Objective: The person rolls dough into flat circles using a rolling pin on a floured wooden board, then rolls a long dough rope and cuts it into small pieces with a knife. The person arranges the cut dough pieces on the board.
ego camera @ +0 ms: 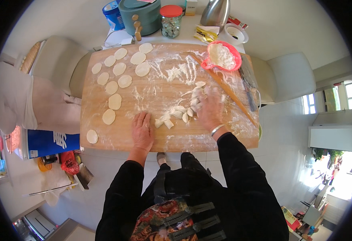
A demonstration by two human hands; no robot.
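Note:
My left hand (143, 130) rests palm down at the front of the floured wooden board (170, 138), fingers close together; anything beneath it is hidden. My right hand (210, 110), blurred, is over the right end of a row of small cut dough pieces (178, 114), and whether it grips any is unclear. Several flat round dough wrappers (119, 69) lie on the board's left side. A long wooden rolling pin (227, 89) slants past my right hand. Behind it sits a pink bowl of flour (224, 56). A cleaver (248, 86) lies along the right edge.
Beyond the board stand a green pot (141, 18), a red-lidded glass jar (171, 22), a metal jug (215, 13) and a white bowl (235, 33). Chairs flank the board at left (60, 60) and right (290, 76). A blue box (46, 144) is at the left.

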